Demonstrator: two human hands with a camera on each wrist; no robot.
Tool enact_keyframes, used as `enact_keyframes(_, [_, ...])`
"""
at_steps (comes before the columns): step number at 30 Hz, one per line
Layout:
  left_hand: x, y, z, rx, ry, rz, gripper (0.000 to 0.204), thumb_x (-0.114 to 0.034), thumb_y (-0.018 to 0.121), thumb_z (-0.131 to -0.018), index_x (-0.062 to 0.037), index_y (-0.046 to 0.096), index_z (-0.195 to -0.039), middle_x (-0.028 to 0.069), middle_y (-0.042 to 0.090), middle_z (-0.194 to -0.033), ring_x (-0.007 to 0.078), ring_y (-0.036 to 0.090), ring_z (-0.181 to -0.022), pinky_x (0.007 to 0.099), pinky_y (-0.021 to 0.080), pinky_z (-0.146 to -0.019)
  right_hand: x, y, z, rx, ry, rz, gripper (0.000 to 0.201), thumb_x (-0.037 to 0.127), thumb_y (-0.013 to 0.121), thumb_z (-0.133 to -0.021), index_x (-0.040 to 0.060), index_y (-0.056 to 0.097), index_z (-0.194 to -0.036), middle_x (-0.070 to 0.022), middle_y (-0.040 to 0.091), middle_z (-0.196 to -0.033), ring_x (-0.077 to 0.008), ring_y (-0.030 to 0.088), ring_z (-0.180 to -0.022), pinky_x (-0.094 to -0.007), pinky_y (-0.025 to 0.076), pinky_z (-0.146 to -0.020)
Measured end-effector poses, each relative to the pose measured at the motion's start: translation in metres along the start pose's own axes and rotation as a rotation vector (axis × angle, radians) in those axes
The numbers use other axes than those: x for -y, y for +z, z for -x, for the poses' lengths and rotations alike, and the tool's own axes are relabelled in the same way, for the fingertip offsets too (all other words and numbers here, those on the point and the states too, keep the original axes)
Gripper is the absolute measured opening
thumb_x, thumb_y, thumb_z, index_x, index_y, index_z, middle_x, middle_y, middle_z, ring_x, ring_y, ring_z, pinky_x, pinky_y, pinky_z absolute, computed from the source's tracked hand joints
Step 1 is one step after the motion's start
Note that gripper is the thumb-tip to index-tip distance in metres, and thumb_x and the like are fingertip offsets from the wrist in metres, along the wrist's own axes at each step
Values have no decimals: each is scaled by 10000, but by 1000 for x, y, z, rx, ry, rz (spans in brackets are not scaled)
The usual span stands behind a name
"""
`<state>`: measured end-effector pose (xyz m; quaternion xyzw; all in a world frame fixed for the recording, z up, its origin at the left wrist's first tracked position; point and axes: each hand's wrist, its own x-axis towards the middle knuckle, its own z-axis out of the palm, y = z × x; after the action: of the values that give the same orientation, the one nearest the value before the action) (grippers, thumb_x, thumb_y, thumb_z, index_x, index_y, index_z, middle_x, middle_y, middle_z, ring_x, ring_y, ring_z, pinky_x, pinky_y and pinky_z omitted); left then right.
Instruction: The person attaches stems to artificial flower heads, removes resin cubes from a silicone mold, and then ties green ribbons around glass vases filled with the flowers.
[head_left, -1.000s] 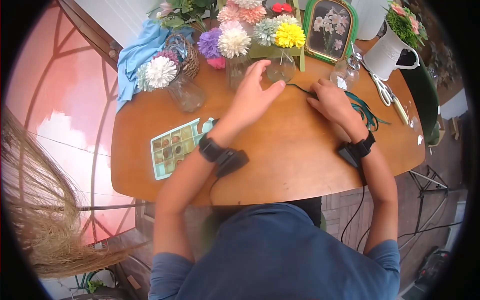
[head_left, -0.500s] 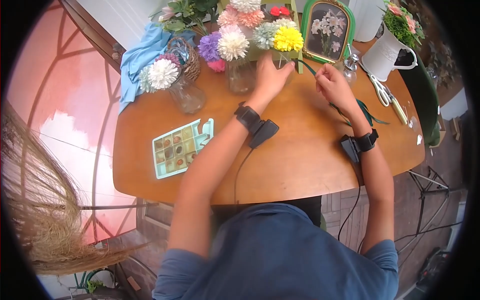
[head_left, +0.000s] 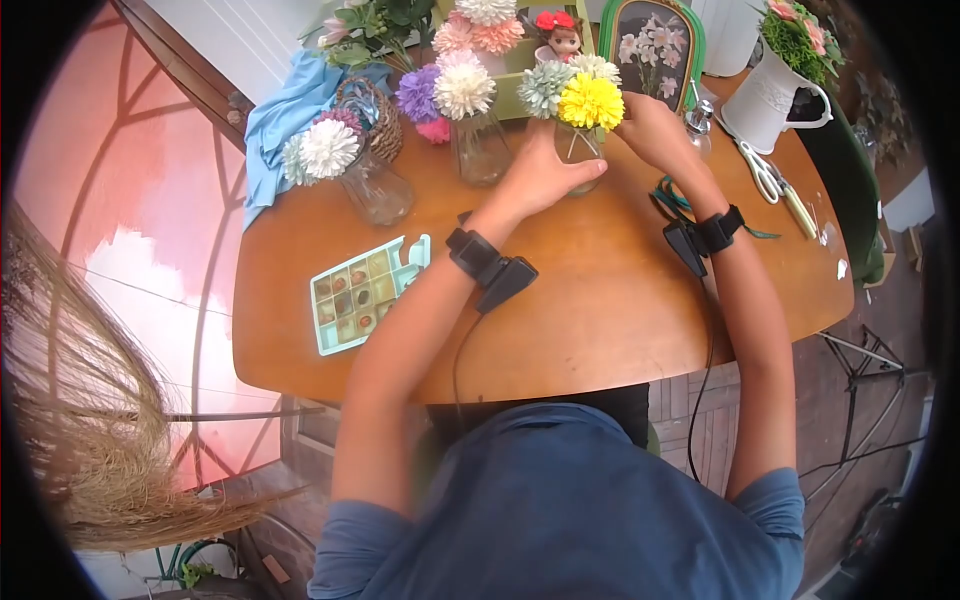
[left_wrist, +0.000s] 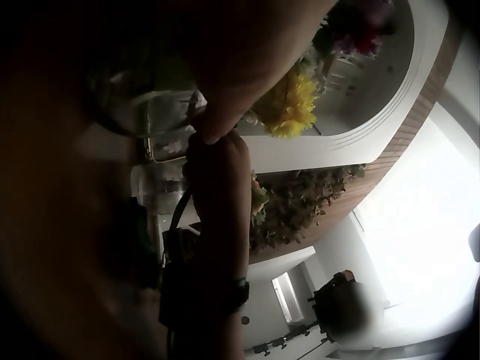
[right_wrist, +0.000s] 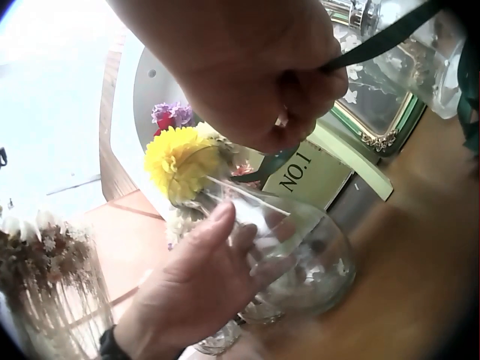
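Observation:
My left hand (head_left: 548, 172) grips a round clear glass vase (right_wrist: 319, 259), its thumb across the front and its fingers behind the glass. Yellow (head_left: 590, 101), pale green and cream pompom flowers stand in this vase. My right hand (right_wrist: 262, 82), fingers curled, holds a dark green ribbon (right_wrist: 386, 39) beside the vase's neck. A short stretch of that ribbon runs from the fingers to the neck, and the rest trails off to the right. In the head view the flowers partly hide the right fingers.
Left of my hands stand two more glass vases (head_left: 380, 195) with flowers. A mint compartment tray (head_left: 322, 312) lies at the front left. Behind are a green-framed picture (head_left: 690, 48) and a doll (head_left: 563, 40). Scissors (head_left: 762, 180) and a white pitcher (head_left: 748, 115) are at the right.
My left hand has gone from open beside the vase to gripping it. The vase has come slightly nearer. My right hand has lifted the ribbon from the table and moved up to the vase's neck.

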<state>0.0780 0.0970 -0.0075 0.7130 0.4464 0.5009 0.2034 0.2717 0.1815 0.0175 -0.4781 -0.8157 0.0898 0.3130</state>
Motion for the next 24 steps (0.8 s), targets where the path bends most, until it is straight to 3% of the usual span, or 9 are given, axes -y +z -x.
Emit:
enact_keyframes(2, [2,-11,-5,55,45,-43,658,-221,732,-773,48,489,-1322,206,584,-1260,297,543,-1206,374,417,-1029,-8,8,-9,10,-49,26,268,208,620,-848,-12,681,-988,-230,682,-883,-396,649,-819,-416,512,-748])
enact_keyframes(5, [-14,-31,-12,259,-90,-29,604,-127,658,-773,71,490,-1318,187,589,-1257,268,565,-1160,352,429,-998,4,1,-17,133,-43,-201,253,166,622,-864,-23,679,-1022,-206,703,-892,-331,674,-809,-394,517,-771])
enact_keyframes(8, [-16,-33,-16,255,-238,163,503,-79,586,-805,96,536,-1273,172,621,-1212,237,587,-1101,331,439,-964,2,4,-21,221,-133,-392,244,116,613,-881,-21,668,-1074,-160,721,-927,-218,660,-827,-362,510,-800])
enact_keyframes(11, [-5,-29,-19,196,-326,126,412,-45,514,-837,104,590,-1214,169,652,-1170,218,596,-1075,319,444,-949,2,9,-19,164,-236,-488,246,77,599,-886,-24,651,-1104,-119,719,-969,-143,607,-858,-341,497,-811])
enact_keyframes(14, [23,-26,-23,101,-317,50,379,-56,519,-841,37,625,-1193,203,665,-1147,289,649,-1018,358,494,-873,9,9,-12,143,-191,-508,256,106,593,-898,-42,632,-1105,-106,688,-919,-145,585,-834,-333,488,-778])
enact_keyframes(17, [20,-30,-12,32,-233,97,356,-53,516,-841,30,648,-1161,191,665,-1128,275,653,-937,354,499,-835,31,-18,8,223,28,-476,214,159,581,-933,-32,643,-1007,-47,615,-757,-109,532,-700,-286,454,-655])
enact_keyframes(20, [-15,-49,10,95,-196,-2,347,-47,486,-882,35,623,-1190,106,660,-1143,185,589,-1074,306,448,-917,20,-33,22,372,116,-430,229,215,563,-968,7,639,-908,23,512,-654,-58,442,-596,-242,376,-556])
enact_keyframes(23, [-33,-69,35,181,-191,-13,314,-56,490,-897,9,621,-1174,57,633,-1120,160,576,-1040,279,445,-886,18,-54,43,464,124,-517,256,257,534,-1015,35,660,-1015,75,461,-640,-9,399,-585,-211,322,-513])
enact_keyframes(24, [-34,-75,43,192,-212,7,308,-50,489,-897,13,617,-1170,53,625,-1119,155,572,-1027,272,443,-880,21,-62,49,501,174,-571,250,265,552,-1002,41,657,-967,69,485,-648,-14,417,-581,-210,339,-521])
